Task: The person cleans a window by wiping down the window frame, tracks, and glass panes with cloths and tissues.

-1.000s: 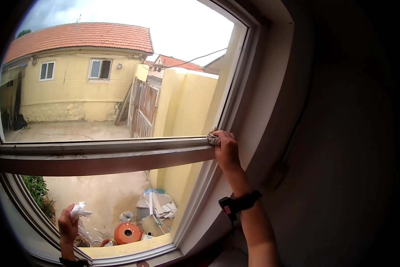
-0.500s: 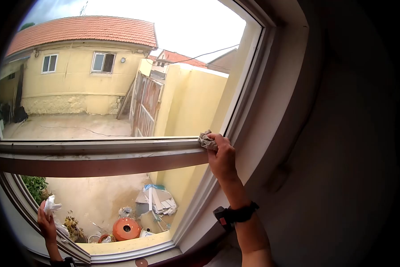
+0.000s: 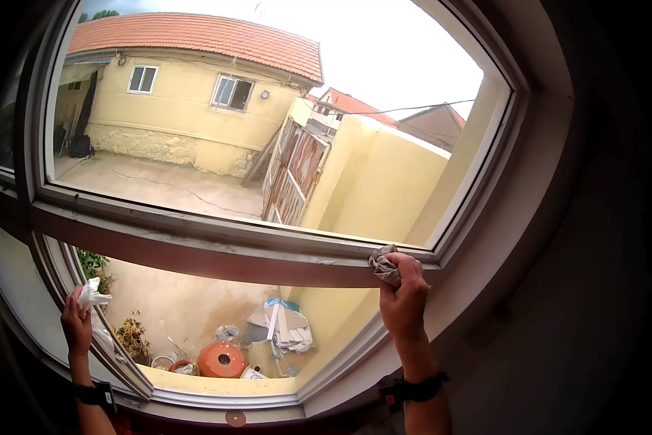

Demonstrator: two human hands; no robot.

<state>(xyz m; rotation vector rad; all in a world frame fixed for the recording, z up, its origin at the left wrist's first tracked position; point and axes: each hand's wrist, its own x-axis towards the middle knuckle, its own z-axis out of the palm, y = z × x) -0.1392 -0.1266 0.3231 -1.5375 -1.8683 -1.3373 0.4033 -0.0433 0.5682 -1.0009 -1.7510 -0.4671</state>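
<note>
My right hand (image 3: 405,293) is closed around a crumpled grey cloth (image 3: 384,264). It presses the cloth against the horizontal window crossbar (image 3: 268,243), close to the lower right corner of the upper pane. A black band with a small device circles that wrist. Lower down on the left, my left hand (image 3: 77,322) grips a crumpled white cloth or tissue (image 3: 94,294) beside the edge of the sliding sash (image 3: 112,337). Whether these fingers touch the sash I cannot tell. Dark marks show along the crossbar.
Below the crossbar the lower window opening has a white sill track (image 3: 224,399). Outside stand an orange round pot (image 3: 222,359), stacked boards (image 3: 288,326), a dry plant (image 3: 132,337) and a rusty gate (image 3: 295,170). A dark wall reveal (image 3: 518,217) borders the right side.
The view has tilted and shifted, so the window sits further right. My right hand with the grey cloth is slightly lower and further from the pane's corner. Both hands keep their cloths.
</note>
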